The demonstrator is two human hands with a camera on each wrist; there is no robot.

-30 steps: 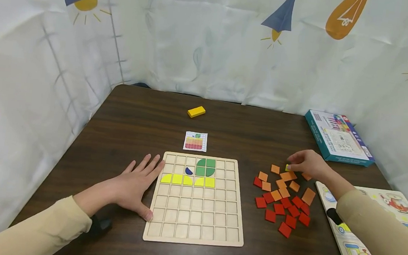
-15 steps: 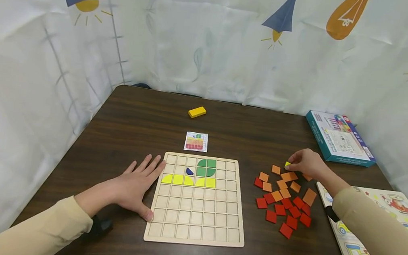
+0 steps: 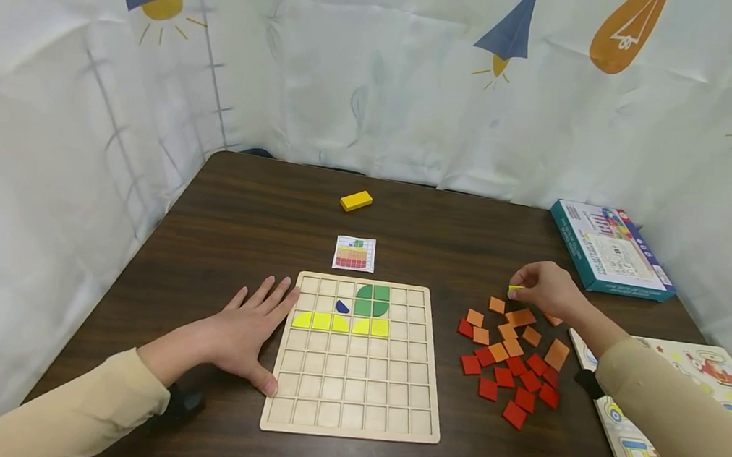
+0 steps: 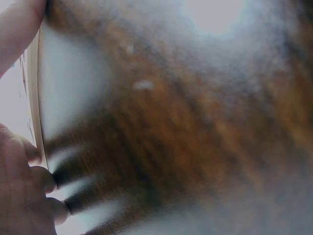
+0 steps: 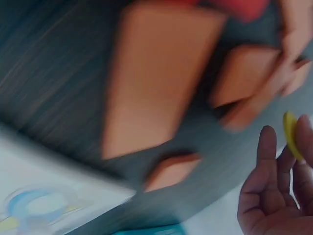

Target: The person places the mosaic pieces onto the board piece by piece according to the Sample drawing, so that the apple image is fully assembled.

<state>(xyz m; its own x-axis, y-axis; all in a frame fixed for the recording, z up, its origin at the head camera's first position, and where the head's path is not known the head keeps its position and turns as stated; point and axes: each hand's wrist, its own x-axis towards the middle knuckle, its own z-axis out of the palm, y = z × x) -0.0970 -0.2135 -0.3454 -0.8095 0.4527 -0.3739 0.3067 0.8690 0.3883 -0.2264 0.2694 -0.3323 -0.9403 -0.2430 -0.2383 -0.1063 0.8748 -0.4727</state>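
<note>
Sleeves of cream cloth come in from the near edge of a dark brown wooden tabletop. Landmark for everything is the pale wooden grid board, lying flat near the front. The left hand lies flat on the tabletop, fingers straight and spread, touching the board's left edge. On the board's upper rows sit green pieces, a small dark blue piece and a row of yellow tiles.

To the right of the board lies a loose scatter of red and orange square tiles. Just above that scatter the right hand is raised, its fingertips pinching a small yellow tile; the right wrist view, though blurred, shows the yellow piece at the fingertips. Further right, at the tabletop's edge, lies a wooden picture puzzle with vehicles.

Just behind the board is a small printed pattern card, and well behind that a yellow rectangular block. Behind and to the right rests a teal cardboard box. A white curtain printed with kites and light bulbs encloses the tabletop on three sides.
</note>
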